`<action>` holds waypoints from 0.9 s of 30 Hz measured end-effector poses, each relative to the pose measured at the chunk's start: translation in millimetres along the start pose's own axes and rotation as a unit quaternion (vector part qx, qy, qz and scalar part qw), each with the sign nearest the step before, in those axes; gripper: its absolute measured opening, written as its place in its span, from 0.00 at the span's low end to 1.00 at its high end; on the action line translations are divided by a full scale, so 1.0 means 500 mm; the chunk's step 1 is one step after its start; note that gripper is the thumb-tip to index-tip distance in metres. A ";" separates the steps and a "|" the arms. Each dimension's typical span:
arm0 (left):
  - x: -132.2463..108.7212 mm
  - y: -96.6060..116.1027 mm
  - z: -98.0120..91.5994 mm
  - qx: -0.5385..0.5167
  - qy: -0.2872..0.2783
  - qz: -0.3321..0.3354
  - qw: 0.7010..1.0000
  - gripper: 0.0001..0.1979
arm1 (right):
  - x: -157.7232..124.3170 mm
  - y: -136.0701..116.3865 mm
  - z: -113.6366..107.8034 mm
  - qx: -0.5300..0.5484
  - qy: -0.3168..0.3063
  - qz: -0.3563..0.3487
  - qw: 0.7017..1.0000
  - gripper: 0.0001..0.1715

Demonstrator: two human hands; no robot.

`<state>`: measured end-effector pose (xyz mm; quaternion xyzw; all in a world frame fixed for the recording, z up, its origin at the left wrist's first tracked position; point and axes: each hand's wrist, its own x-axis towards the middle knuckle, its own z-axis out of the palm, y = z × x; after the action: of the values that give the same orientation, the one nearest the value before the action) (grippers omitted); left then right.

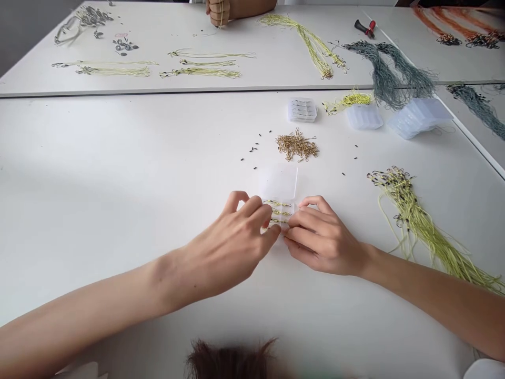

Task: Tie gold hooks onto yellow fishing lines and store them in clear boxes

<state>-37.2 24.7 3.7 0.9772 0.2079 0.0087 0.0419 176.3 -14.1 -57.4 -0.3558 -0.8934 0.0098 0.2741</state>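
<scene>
An open clear plastic box lies on the table in front of me, its lid raised on the far side. Yellow fishing rigs rest in rows inside its compartments. My left hand is over the box's left near corner, fingers curled and thumb toward the near edge. My right hand meets the box from the right, with its fingertips bunched at the near right corner. Both sets of fingertips nearly touch, and whatever they pinch is mostly hidden. Beyond the lid lies a pile of small gold metal fittings.
A bundle of yellow-green hooked lines lies at right. Farther back are a filled clear box, stacked clear boxes and grey-blue line bundles. Small black pieces are scattered nearby. Another person's hand is across the table.
</scene>
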 end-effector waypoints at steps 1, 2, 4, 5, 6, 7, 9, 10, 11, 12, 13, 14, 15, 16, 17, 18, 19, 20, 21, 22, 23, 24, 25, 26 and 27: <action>-0.001 0.007 0.007 0.010 0.002 -0.003 1.000 0.12 | -0.001 0.000 0.000 -0.002 -0.003 0.000 1.000 0.12; -0.003 0.014 0.013 0.017 0.004 -0.009 1.000 0.13 | -0.001 0.000 0.001 -0.002 -0.005 0.001 1.000 0.12; -0.006 0.024 0.024 0.028 0.013 -0.020 0.999 0.13 | -0.001 0.001 0.000 0.009 -0.001 0.007 1.000 0.11; -0.007 0.027 0.028 0.030 0.018 -0.023 0.999 0.14 | 0.000 0.001 0.000 0.020 0.004 0.013 1.000 0.10; -0.008 0.029 0.030 0.030 0.022 -0.023 0.999 0.14 | 0.001 0.001 -0.001 0.034 0.012 0.021 0.999 0.08; -0.009 0.030 0.032 0.030 0.025 -0.022 0.999 0.14 | 0.002 0.001 -0.002 0.047 0.023 0.030 0.998 0.06; -0.009 0.031 0.034 0.027 0.032 -0.016 0.999 0.14 | 0.003 0.001 -0.004 0.064 0.049 0.041 0.996 0.05; -0.010 0.031 0.034 0.026 0.035 -0.014 0.999 0.14 | 0.002 0.001 -0.005 0.064 0.059 0.039 0.995 0.05; -0.010 0.031 0.035 0.026 0.038 -0.012 0.999 0.14 | 0.002 0.000 -0.005 0.058 0.067 0.033 0.996 0.06; -0.010 0.032 0.036 0.027 0.040 -0.011 0.999 0.14 | 0.001 0.000 -0.005 0.048 0.071 0.024 0.996 0.06; -0.010 0.033 0.036 0.030 0.042 -0.010 0.999 0.14 | -0.001 0.000 -0.004 0.038 0.072 0.013 0.997 0.06; -0.010 0.034 0.037 0.032 0.043 -0.010 0.998 0.14 | -0.002 -0.001 -0.004 0.027 0.073 0.003 0.997 0.06; -0.011 0.035 0.037 0.035 0.045 -0.010 0.998 0.13 | -0.004 -0.001 -0.003 0.017 0.075 -0.005 0.997 0.06; -0.011 0.036 0.038 0.038 0.048 -0.010 0.998 0.13 | -0.006 -0.001 -0.002 0.008 0.077 -0.012 0.997 0.06; -0.011 0.036 0.038 0.043 0.050 -0.009 0.998 0.13 | -0.007 -0.001 -0.001 0.001 0.078 -0.017 0.997 0.06; -0.011 0.037 0.038 0.047 0.053 -0.008 0.997 0.12 | -0.008 -0.001 -0.001 -0.006 0.079 -0.023 0.997 0.07; -0.011 0.037 0.038 0.053 0.055 -0.006 0.997 0.12 | -0.009 -0.001 -0.001 -0.011 0.078 -0.028 0.996 0.07; -0.011 0.037 0.038 0.058 0.056 -0.004 0.997 0.12 | -0.009 -0.001 -0.001 -0.016 0.078 -0.033 0.996 0.08; -0.011 0.037 0.037 0.064 0.056 -0.001 0.996 0.11 | -0.009 -0.002 -0.001 -0.020 0.076 -0.037 0.996 0.08; -0.010 0.036 0.036 0.070 0.055 0.003 0.996 0.11 | -0.008 -0.002 -0.001 -0.023 0.074 -0.040 0.996 0.09; -0.009 0.035 0.036 0.077 0.054 0.009 0.996 0.11 | -0.008 -0.002 -0.001 -0.026 0.073 -0.042 0.996 0.09; -0.008 0.033 0.035 0.085 0.055 0.018 0.995 0.11 | -0.007 -0.003 0.000 -0.028 0.071 -0.044 0.996 0.09; -0.006 0.032 0.035 0.094 0.058 0.029 0.993 0.10 | -0.007 -0.003 0.000 -0.029 0.070 -0.046 0.996 0.10; -0.005 0.031 0.036 0.104 0.065 0.042 0.992 0.10 | -0.007 -0.004 0.000 -0.029 0.070 -0.048 0.996 0.10; -0.004 0.030 0.038 0.114 0.072 0.054 0.989 0.09 | -0.006 -0.004 0.001 -0.027 0.069 -0.050 0.996 0.10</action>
<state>-32.1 8.7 -13.7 0.9822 0.1570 0.0579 -0.0857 176.9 -17.6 -58.8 -0.3180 -0.8889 -0.0530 0.3255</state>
